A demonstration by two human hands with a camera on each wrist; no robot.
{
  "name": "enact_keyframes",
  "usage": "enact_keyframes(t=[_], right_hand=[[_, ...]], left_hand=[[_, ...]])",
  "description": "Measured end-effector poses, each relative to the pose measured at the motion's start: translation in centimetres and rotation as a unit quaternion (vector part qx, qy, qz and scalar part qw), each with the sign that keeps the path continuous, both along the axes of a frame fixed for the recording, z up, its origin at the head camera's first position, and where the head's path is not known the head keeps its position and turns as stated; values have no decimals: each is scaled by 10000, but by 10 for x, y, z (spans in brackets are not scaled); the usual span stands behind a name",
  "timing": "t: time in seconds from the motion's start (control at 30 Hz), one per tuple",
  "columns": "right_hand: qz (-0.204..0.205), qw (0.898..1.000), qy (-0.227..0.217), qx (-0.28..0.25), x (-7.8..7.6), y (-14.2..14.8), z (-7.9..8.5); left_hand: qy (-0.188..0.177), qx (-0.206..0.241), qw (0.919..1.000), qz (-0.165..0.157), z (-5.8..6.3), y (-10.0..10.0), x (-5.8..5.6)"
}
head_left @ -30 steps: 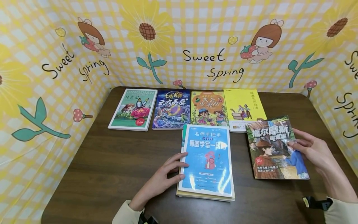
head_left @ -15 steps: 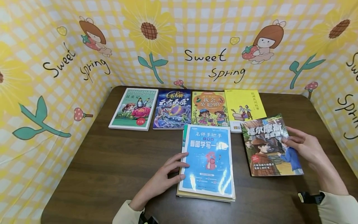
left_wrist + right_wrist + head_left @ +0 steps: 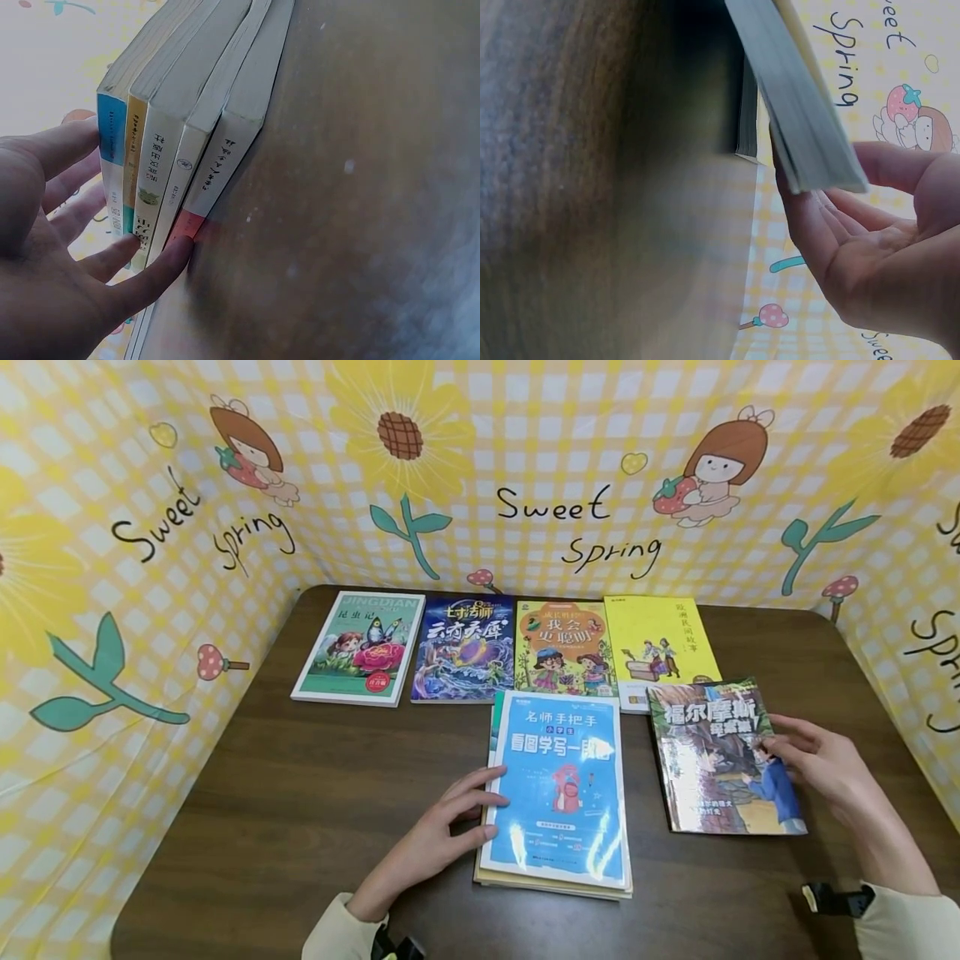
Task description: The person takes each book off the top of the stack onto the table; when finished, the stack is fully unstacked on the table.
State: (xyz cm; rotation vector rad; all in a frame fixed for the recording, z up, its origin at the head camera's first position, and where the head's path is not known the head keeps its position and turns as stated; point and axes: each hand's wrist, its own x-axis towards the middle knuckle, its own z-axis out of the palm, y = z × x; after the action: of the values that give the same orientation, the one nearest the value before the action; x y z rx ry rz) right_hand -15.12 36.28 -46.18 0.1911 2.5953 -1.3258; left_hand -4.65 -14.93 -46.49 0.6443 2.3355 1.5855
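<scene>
My right hand (image 3: 828, 768) holds a paperback with a detective-story cover (image 3: 705, 768) by its right edge, thumb on top and fingers beneath. In the right wrist view the paperback (image 3: 810, 127) is lifted off the table, its page block between thumb and fingers. A stack of books topped by a blue workbook (image 3: 555, 827) lies at the front middle. My left hand (image 3: 438, 839) touches the stack's left side. Up close, the left fingertips (image 3: 176, 251) rest along the spines of several stacked books (image 3: 165, 165), fingers spread and fairly straight.
Along the table's back edge lie a green insect book (image 3: 363, 652), a dark blue book (image 3: 461, 652), an orange book (image 3: 562, 647) and a yellow book (image 3: 660, 635). The brown table (image 3: 277, 810) meets a checkered cloth wall (image 3: 525, 443).
My right hand has carried the paperback a little left, tilting it so that glare now covers its lower left cover. The left hand stays at the stack.
</scene>
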Motion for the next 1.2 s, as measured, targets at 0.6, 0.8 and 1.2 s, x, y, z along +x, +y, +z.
enact_keyframes(t=[0.6, 0.8, 1.2], right_hand=[[22, 9996, 259, -66, 26, -24, 27], [63, 9995, 286, -88, 27, -24, 27], [61, 9994, 296, -137, 26, -25, 26]], left_hand=[[-39, -16, 10000, 10, 3, 1, 0], [-16, -43, 10000, 6, 3, 1, 1], [-17, -46, 10000, 13, 3, 1, 1]])
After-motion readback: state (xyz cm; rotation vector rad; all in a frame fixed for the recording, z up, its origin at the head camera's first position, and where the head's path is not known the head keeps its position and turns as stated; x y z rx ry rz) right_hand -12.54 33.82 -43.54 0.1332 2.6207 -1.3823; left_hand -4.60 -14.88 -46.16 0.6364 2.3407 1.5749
